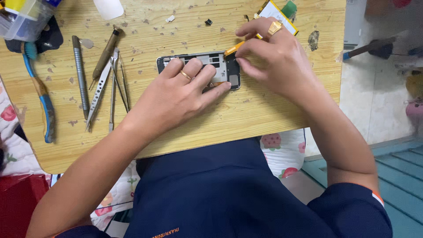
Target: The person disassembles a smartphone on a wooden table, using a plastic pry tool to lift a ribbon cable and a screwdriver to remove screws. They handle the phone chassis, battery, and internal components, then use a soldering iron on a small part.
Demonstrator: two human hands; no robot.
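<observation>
- While pinning the opened phone (200, 66) flat on the wooden board (264, 114), resting left hand (176, 94) across its lower half, fingers spread wide and pressing down, nothing gripped; probably bracing so the frame is not sliding.
- Pinching with right hand (273, 57) at the phone's right end, thumb and forefinger drawn narrow on an orange pry tool (233, 47) angled into the top right corner; low angle looks like levering rather than stabbing.
- Sitting near the board's middle, long side running left-right, back cover off and inner frame showing; well apart from every board edge.
- Lying in a loose row to the left of the phone: grey metal driver (80, 75), brown-handled tool (105, 50), tweezers (100, 94) and thin picks beside them; parked just beyond the left hand, near enough to reach.
- Lying further left near the board edge, blue-handled brush (42, 94); clear plastic box (24, 20) in the top left corner.
- Resting at the top edge behind the right hand, flat yellow-edged part (280, 15), likely a battery, partly hidden.
- Scattering small loose bits (208, 21) above the phone; worth minding when sweeping a hand there.
- Leaving open room on the bare board in front of the phone and toward the right edge; left side crowded by tools.
</observation>
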